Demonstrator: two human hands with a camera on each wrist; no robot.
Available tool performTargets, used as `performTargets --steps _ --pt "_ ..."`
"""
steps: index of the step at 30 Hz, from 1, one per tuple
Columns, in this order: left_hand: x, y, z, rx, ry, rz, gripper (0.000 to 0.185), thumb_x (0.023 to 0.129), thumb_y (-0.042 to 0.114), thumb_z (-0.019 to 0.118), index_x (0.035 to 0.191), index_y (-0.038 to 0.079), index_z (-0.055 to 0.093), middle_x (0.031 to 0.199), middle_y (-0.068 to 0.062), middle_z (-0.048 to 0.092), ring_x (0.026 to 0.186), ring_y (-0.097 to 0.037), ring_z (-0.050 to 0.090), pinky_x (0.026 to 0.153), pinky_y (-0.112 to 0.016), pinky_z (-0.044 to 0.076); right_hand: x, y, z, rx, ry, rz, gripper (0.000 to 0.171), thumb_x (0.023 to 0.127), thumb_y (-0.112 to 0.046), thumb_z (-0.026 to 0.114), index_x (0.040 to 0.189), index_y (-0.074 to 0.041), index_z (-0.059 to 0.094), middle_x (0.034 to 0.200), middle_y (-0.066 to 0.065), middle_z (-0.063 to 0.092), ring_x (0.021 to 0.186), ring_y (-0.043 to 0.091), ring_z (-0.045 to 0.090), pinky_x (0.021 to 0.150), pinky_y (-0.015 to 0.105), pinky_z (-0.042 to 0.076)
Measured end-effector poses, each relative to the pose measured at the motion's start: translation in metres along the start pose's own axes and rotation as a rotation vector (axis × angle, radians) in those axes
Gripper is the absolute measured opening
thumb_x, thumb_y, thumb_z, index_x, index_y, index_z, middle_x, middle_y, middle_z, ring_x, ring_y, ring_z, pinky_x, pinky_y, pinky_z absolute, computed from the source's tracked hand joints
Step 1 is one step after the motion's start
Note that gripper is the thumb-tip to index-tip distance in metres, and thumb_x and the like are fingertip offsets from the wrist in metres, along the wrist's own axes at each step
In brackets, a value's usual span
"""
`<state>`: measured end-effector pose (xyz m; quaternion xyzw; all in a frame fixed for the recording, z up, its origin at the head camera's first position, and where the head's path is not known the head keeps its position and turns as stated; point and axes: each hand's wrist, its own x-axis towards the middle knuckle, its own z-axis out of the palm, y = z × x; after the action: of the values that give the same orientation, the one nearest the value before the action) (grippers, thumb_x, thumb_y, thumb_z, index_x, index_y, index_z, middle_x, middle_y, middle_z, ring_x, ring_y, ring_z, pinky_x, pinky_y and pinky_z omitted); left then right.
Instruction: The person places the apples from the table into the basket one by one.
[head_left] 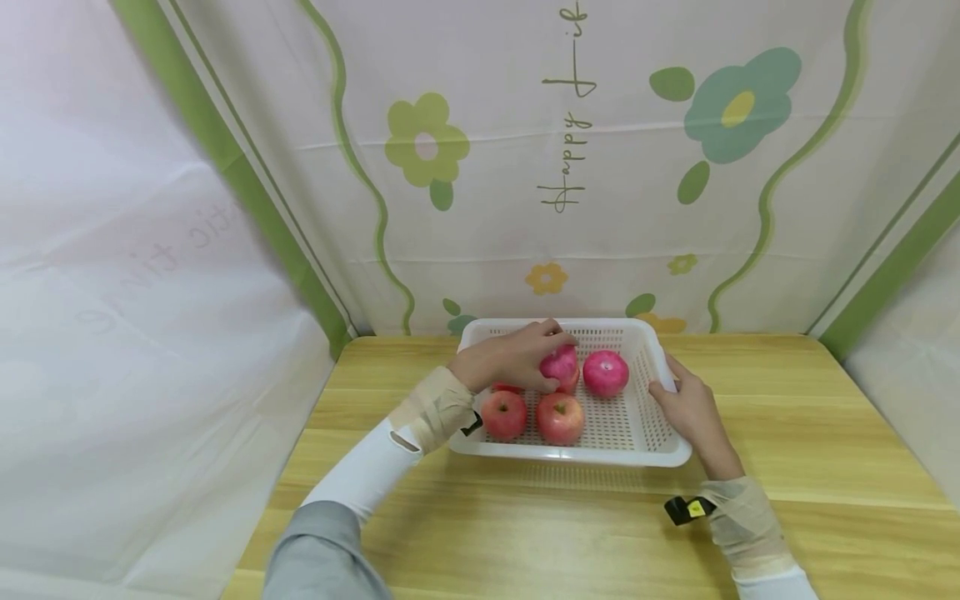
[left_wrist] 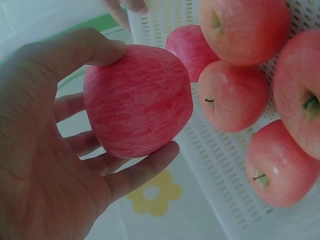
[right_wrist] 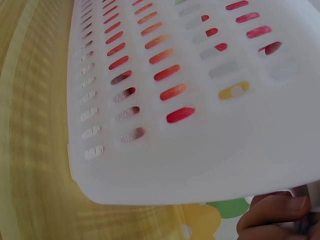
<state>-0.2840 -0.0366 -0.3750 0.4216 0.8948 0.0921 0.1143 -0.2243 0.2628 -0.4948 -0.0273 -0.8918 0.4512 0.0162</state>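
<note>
Left hand [head_left: 504,360] grips a red apple [head_left: 558,364] over the white perforated basket [head_left: 651,457]; right hand [head_left: 692,407] clasps the basket's right rim on the desk [head_left: 825,433].

A staged tabletop recording booth rather than a lived-in room. A wooden table [head_left: 525,533] with pale yellow grain is enclosed on three sides by hanging printed cloth [head_left: 600,167] — white, with green wavy stripes, stylised flowers and the lettering "happy life" at 12 o'clock. Plain whitish sheets [head_left: 112,333] with green borders close off 9 and 3 o'clock. The only furnishing is a white perforated plastic basket [head_left: 660,433] of red apples [head_left: 559,418] at the table's centre — domestic props in an otherwise bare set. Both wrists carry strapped cameras.
</note>
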Motion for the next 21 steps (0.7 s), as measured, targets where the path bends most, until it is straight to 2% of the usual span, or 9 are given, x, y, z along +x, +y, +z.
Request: performTargets --steps 4,10,21 --pt "0.003 0.004 0.000 0.001 -0.011 -0.004 0.070 0.097 0.030 0.074 0.160 0.019 0.046 0.150 -0.007 0.048 0.129 -0.017 0.052 0.109 -0.030 0.051 0.000 0.000 0.000 -0.004 0.004 -0.005 0.071 0.107 -0.020 0.055 0.167 0.003 0.023 0.136 0.049 0.054 0.094 0.049 0.077 0.064 0.042 0.067" --pt "0.007 0.009 0.000 0.017 0.011 0.050 0.069 0.095 0.031 0.073 0.158 0.018 0.049 0.149 -0.007 0.049 0.126 -0.017 0.053 0.108 -0.028 0.050 0.000 0.000 0.000 -0.003 0.007 -0.008 0.071 0.107 -0.020 0.055 0.167 0.003 0.023 0.135 0.049 0.055 0.091 0.046 0.078 0.063 0.041 0.067" --pt "0.020 0.023 0.007 -0.003 0.016 0.104 0.069 0.095 0.031 0.077 0.157 0.018 0.050 0.147 -0.004 0.050 0.126 -0.013 0.054 0.104 -0.020 0.051 0.001 0.000 0.000 0.011 0.000 0.007 0.072 0.108 -0.020 0.054 0.167 0.002 0.021 0.134 0.049 0.056 0.088 0.044 0.079 0.062 0.041 0.066"
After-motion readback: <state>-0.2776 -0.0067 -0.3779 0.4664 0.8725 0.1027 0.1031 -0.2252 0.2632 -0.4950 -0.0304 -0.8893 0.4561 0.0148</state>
